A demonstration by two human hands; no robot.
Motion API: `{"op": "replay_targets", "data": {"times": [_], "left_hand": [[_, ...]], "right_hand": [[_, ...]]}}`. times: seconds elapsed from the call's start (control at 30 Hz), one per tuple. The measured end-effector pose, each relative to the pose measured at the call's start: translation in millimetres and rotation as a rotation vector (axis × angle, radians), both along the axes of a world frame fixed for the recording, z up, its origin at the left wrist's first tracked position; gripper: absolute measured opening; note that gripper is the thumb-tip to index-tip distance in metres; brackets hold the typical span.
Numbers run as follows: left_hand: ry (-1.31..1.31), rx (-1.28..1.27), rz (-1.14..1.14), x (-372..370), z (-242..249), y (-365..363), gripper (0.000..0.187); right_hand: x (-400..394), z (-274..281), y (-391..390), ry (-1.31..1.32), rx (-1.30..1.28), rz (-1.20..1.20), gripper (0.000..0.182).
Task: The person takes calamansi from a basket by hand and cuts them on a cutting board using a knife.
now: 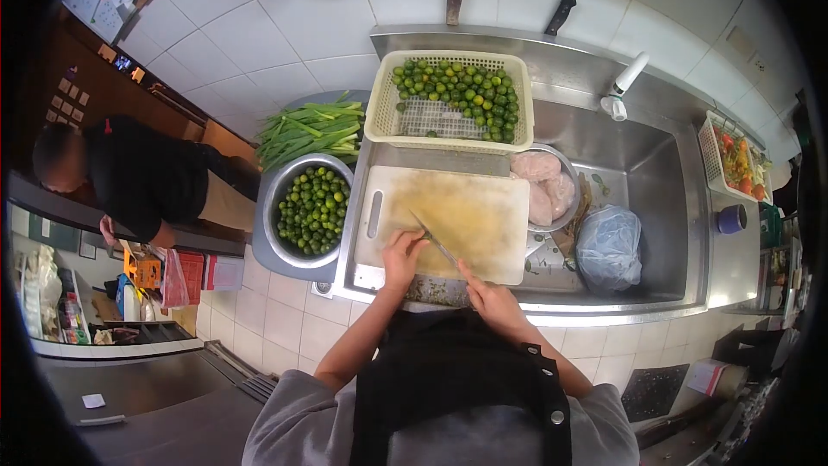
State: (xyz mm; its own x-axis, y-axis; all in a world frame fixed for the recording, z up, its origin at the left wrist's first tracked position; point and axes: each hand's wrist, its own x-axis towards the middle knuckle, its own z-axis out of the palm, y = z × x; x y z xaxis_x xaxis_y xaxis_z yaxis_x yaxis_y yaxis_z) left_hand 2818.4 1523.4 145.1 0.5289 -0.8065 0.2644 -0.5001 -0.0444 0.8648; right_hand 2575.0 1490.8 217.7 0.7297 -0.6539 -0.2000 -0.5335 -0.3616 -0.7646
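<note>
On a stained white cutting board, my right hand is closed round the handle of a knife, whose blade points up and to the left. My left hand is at the board's lower left, beside the blade, its fingers pressed together on something too small to make out. To the left of the board stands a metal bowl full of small green citrus fruits. Above the board, a cream plastic basket holds more of these fruits.
Green stalks lie at the back left. Raw meat fills a bowl right of the board; a plastic bag sits in the sink near a faucet. Another person stands at the left.
</note>
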Motion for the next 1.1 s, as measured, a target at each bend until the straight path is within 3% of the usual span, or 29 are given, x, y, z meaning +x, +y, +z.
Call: {"op": "replay_targets", "data": {"times": [0.3,0.53,0.7,0.8,0.9,0.93,0.97,1.1], "left_hand": [[-0.133,0.010,-0.011,-1.2,2.9,0.9,0.023],[-0.111,-0.015,0.001,-1.7,-4.5,2.9,0.023],[-0.096,-0.050,-0.017,-2.1,0.9,3.2,0.024],[-0.218,-0.052,0.115,16.1,6.5,9.9,0.020],[-0.160,-0.163,0.392,67.1,38.1,13.4,0.022],[-0.153,-0.029,0.463,84.9,50.8,15.2,0.027],[-0.427,-0.080,0.496,100.5,58.9,10.2,0.036],[-0.467,-0.042,0.397,129.5,82.2,-32.4,0.046]], "right_hand": [[16.3,-24.0,-13.3,-0.108,-0.197,0.048,0.065],[50.0,-38.8,-29.9,-0.066,-0.175,0.067,0.065],[54.8,-51.9,-32.9,-0.216,-0.159,0.033,0.064],[42.1,-26.7,-32.1,-0.352,-0.070,-0.059,0.063],[20.4,-10.0,-39.1,-0.265,0.042,-0.172,0.059],[13.8,-11.8,-41.1,-0.263,0.044,-0.174,0.059],[6.9,-14.2,-42.5,-0.240,0.028,-0.198,0.059],[-6.6,-26.1,-43.5,-0.184,-0.052,-0.187,0.058]]}}
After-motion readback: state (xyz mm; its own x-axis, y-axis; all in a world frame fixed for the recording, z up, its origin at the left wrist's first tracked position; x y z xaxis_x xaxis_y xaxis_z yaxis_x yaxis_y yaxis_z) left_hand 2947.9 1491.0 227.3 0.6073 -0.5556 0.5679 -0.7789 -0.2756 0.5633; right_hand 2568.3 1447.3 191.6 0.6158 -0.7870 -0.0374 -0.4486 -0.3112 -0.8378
